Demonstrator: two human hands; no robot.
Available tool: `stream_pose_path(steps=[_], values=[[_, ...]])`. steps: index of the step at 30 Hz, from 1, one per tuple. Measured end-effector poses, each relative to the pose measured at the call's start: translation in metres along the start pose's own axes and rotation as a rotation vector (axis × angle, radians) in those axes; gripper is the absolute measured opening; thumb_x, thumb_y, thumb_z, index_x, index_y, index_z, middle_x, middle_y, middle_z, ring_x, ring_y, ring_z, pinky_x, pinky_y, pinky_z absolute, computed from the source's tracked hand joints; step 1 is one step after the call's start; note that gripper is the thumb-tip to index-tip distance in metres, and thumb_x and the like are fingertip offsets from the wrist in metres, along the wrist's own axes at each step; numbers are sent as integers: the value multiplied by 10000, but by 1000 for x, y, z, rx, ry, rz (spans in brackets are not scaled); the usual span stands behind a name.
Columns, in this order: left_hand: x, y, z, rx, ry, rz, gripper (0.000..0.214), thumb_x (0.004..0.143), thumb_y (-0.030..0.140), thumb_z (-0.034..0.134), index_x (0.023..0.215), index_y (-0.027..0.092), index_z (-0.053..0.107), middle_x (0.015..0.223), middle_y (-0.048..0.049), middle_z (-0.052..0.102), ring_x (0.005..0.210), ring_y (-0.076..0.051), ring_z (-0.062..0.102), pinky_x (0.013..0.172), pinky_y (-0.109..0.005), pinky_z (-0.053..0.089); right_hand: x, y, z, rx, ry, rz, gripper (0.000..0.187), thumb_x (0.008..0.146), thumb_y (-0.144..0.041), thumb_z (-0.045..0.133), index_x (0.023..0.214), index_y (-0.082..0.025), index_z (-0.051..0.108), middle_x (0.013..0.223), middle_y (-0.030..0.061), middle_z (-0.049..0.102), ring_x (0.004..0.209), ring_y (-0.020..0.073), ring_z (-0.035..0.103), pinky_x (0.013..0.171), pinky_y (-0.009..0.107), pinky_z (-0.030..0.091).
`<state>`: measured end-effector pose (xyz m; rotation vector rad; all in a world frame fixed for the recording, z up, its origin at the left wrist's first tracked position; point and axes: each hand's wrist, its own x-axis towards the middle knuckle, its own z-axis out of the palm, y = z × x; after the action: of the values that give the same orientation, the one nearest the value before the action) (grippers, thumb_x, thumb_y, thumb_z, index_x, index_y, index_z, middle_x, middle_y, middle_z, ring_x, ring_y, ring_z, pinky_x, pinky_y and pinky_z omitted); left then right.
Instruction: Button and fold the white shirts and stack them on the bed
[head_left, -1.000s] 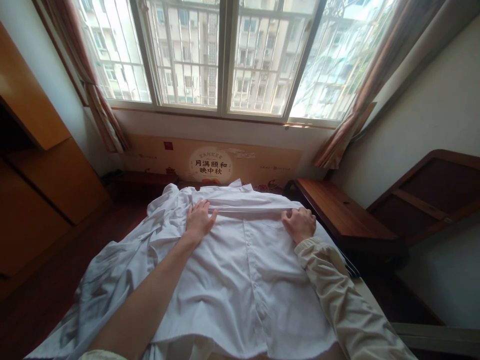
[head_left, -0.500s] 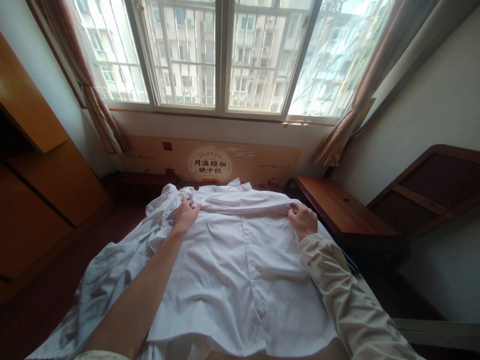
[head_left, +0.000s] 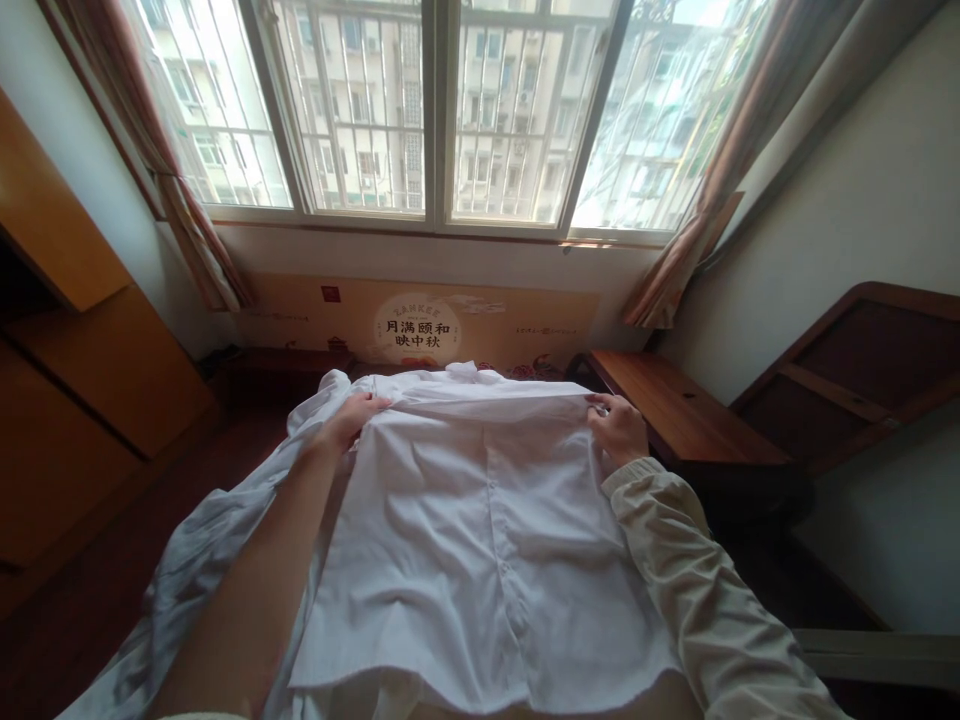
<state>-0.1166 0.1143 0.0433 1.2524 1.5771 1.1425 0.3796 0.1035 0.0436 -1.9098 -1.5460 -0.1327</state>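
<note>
A white button-up shirt [head_left: 450, 540] lies spread in front of me, its buttoned front facing up and its hem toward me. Across its far part the cloth is pulled into a straight fold. My left hand [head_left: 354, 418] pinches the left end of that fold, and my right hand [head_left: 619, 428] pinches the right end. Both hands are closed on the cloth. More crumpled white cloth [head_left: 217, 540] lies to the left, partly under my left forearm. The shirt's collar end is mostly hidden behind the fold.
A wooden desk or low table [head_left: 682, 410] stands at the right, with a wood-framed panel [head_left: 862, 380] leaning by the wall. Cabinets [head_left: 105, 390] are at the left. Beyond the shirt are a printed banner [head_left: 487, 320], tied curtains [head_left: 199, 240] and a barred window [head_left: 442, 120].
The cloth between my hands has been lifted and drawn tighter into a straighter fold. My left hand has moved slightly left, my right hand slightly right.
</note>
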Motion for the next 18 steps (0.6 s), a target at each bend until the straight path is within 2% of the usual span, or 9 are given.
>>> stream_pose_path(steps=[3, 5, 9, 11, 14, 18], values=[[4, -9, 0, 118, 26, 28, 283, 816, 413, 752, 979, 192, 682, 901, -65, 774, 891, -261, 745, 802, -332, 581, -9, -9, -2, -120, -53, 16, 380, 965, -270, 550, 1263, -234, 783, 1229, 121, 750, 1005, 286, 709, 877, 371, 516], [6, -17, 3, 256, 95, 44, 184, 834, 350, 716, 928, 201, 661, 857, -57, 766, 883, -258, 745, 836, -336, 573, -15, -15, -1, -176, -89, 47, 362, 981, -278, 549, 1265, -246, 771, 1259, 130, 741, 983, 287, 716, 850, 371, 512], [7, -24, 7, 443, 135, 55, 96, 844, 288, 698, 878, 205, 664, 928, -87, 795, 937, -270, 756, 893, -332, 558, -21, -21, -2, -255, -117, 167, 323, 982, -337, 579, 1230, -208, 740, 1089, 171, 761, 952, 319, 726, 843, 402, 511], [7, -23, 8, 489, 151, 52, 137, 870, 336, 690, 883, 200, 685, 967, -104, 803, 965, -283, 758, 899, -335, 553, -20, -20, -5, -277, -114, 225, 332, 992, -381, 568, 1216, -190, 722, 998, 181, 757, 941, 341, 729, 842, 426, 512], [7, -21, 7, 517, 132, 36, 299, 900, 492, 668, 851, 201, 716, 946, -119, 805, 977, -316, 758, 881, -350, 545, -19, -16, -6, -281, -115, 262, 323, 1004, -407, 541, 1171, -188, 711, 971, 183, 748, 932, 349, 724, 836, 438, 508], [8, -25, 7, 512, 92, 63, 365, 872, 569, 668, 795, 217, 728, 888, -104, 797, 937, -315, 752, 832, -342, 527, -18, -7, 0, -236, -91, 193, 272, 985, -351, 539, 1121, -185, 705, 1084, 181, 740, 1005, 334, 699, 826, 398, 499]])
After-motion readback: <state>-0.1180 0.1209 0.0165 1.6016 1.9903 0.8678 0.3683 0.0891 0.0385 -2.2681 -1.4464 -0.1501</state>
